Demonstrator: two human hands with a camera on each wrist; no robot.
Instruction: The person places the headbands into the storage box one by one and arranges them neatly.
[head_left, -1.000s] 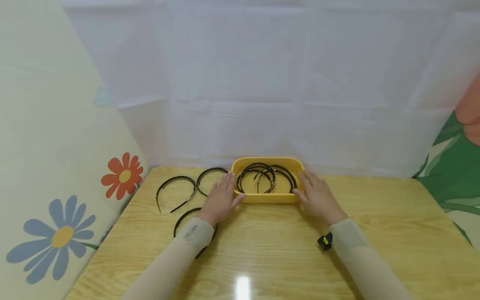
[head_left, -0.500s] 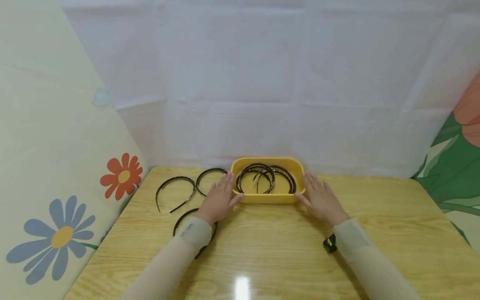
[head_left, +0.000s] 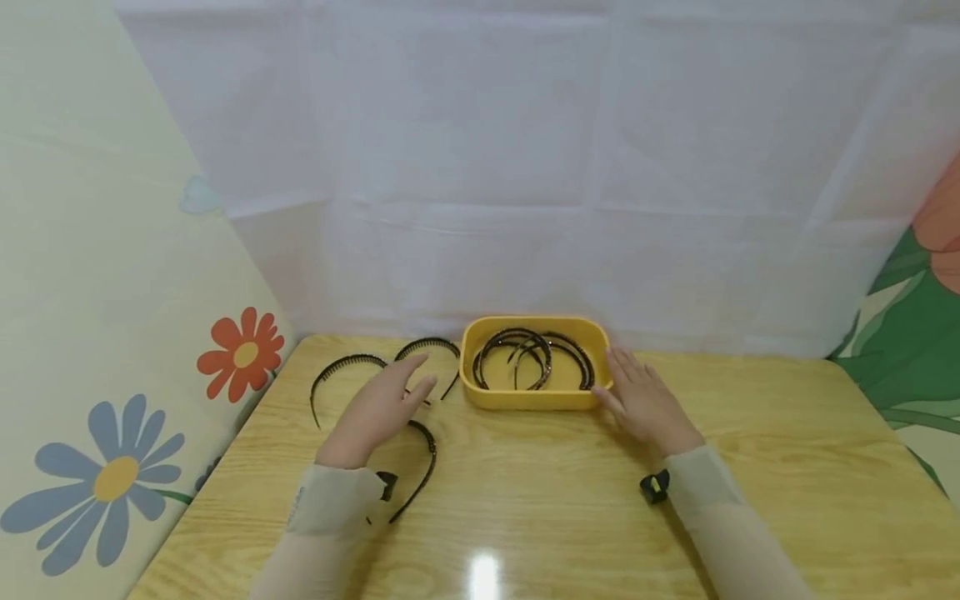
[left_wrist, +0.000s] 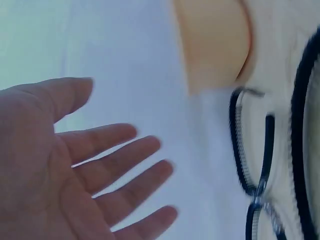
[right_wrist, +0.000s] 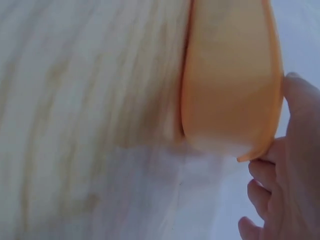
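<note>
A yellow oblong bin (head_left: 529, 401) stands by the white cloth, with several black headbands (head_left: 551, 362) lying in it. My right hand (head_left: 647, 404) rests at the bin's right end, thumb at the front corner and fingers along the side; the right wrist view shows the thumb (right_wrist: 299, 95) at the rim. My left hand (head_left: 375, 412) hovers left of the bin, fingers spread and holding nothing. Around and under it lie a toothed headband (head_left: 330, 367) at the left, another headband (head_left: 426, 342) beside the bin, and a third headband (head_left: 432, 454) nearer me, partly hidden by the hand and cuff.
Behind the wooden table (head_left: 540, 500) hangs a white cloth (head_left: 480, 167). Flower-patterned panels (head_left: 97, 275) flank it on both sides. A small black device (head_left: 656, 487) shows at the right cuff.
My left hand has left the bin's left side and moved left and towards me, over the loose headbands. My right hand stays at the bin's right end.
</note>
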